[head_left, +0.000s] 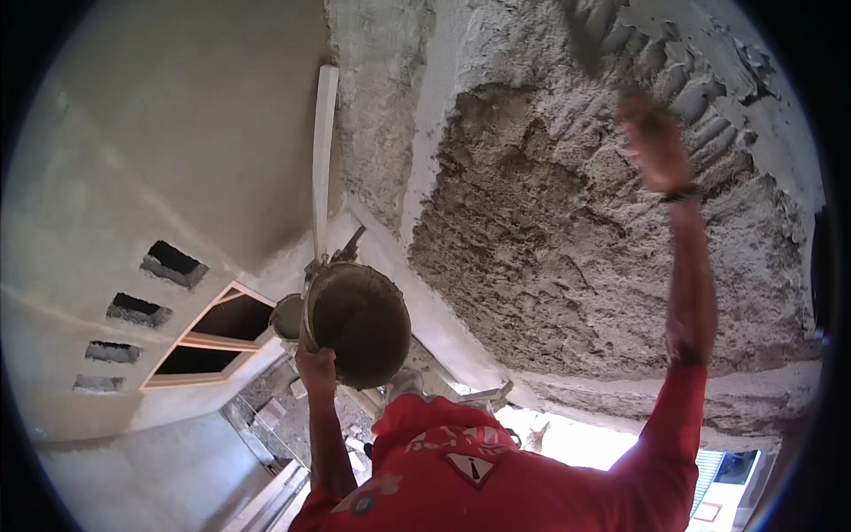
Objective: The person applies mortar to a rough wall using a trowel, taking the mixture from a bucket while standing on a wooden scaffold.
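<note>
My left hand grips the near left side of a round, mortar-smeared bucket, its thumb near the rim. Inside the bucket I see brown-grey mortar. Raised high at the right, my right hand is blurred by motion and closed on a trowel, whose blade shows only as a dark grey smear. Both are in front of a rough wall. Fresh grey mortar lies on it in ridged streaks beside the hand, while a darker, coarse patch spreads to the left.
A long pale straightedge stands upright in the corner. Behind my bucket is a smaller container. The smooth left wall holds a wooden window frame and several rectangular openings. Boards and rubble lie below.
</note>
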